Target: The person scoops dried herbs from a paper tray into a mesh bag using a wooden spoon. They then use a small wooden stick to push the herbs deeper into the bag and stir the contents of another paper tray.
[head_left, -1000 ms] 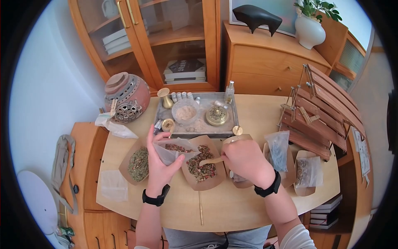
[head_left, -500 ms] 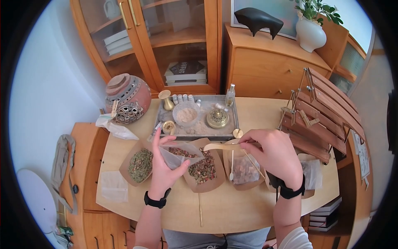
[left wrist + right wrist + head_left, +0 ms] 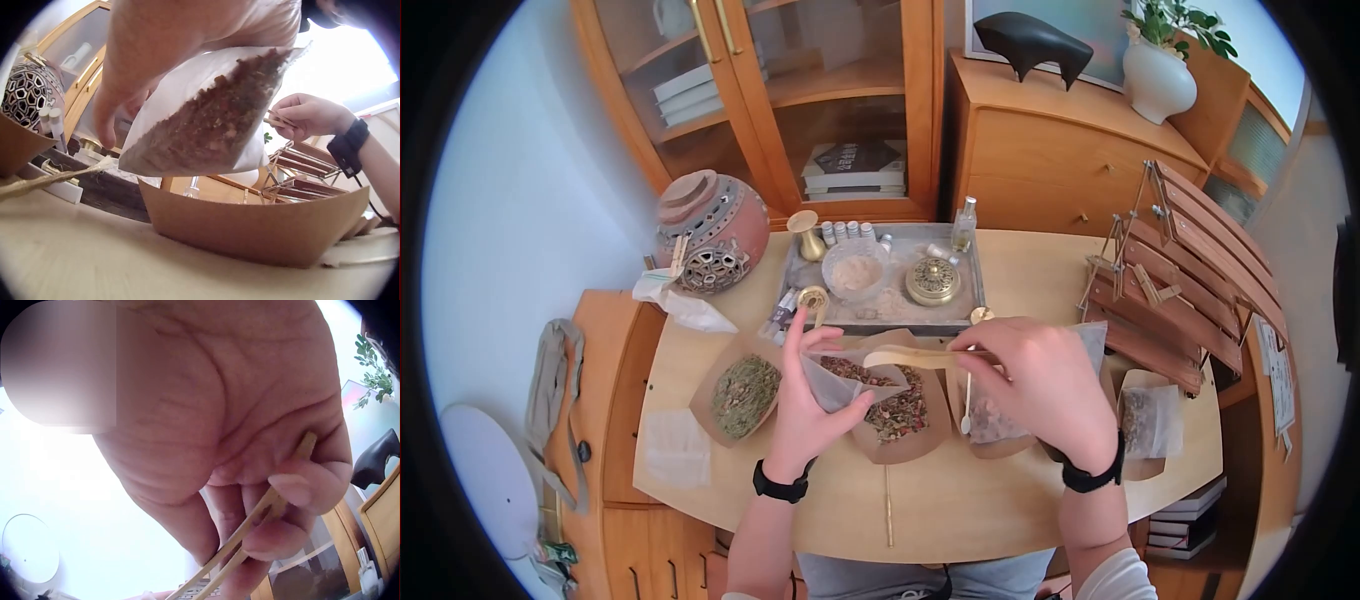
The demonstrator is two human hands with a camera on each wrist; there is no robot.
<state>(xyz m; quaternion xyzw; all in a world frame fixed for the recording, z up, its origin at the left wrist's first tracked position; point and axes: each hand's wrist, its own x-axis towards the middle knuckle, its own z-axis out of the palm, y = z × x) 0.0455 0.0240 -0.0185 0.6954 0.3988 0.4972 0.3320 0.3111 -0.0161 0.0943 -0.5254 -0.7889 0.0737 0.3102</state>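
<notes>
My left hand (image 3: 818, 428) grips a translucent white pouch (image 3: 828, 393), its mouth spread between thumb and fingers. Dried red and brown plant pieces (image 3: 228, 112) show through its side in the left wrist view. My right hand (image 3: 1045, 390) pinches slim bamboo tongs (image 3: 915, 357), whose two arms run down from the fingers in the right wrist view. Their curved tips overlap the pouch's opening in the head view. Below the pouch sits a brown paper tray (image 3: 937, 425) with a dried petal mix (image 3: 900, 412) in it.
Left of it, another paper tray (image 3: 705, 420) holds green herbs; more trays with bagged contents (image 3: 992, 420) stand to the right. Behind is a grey tray (image 3: 870, 326) with a bowl and brass censer (image 3: 932, 283). A slatted wooden rack (image 3: 1190, 280) occupies the right side.
My right hand lifted the tongs from the petal mix, moved right, then came back left, bringing the tips to the pouch's mouth. My left hand keeps holding the pouch, shifted slightly.
</notes>
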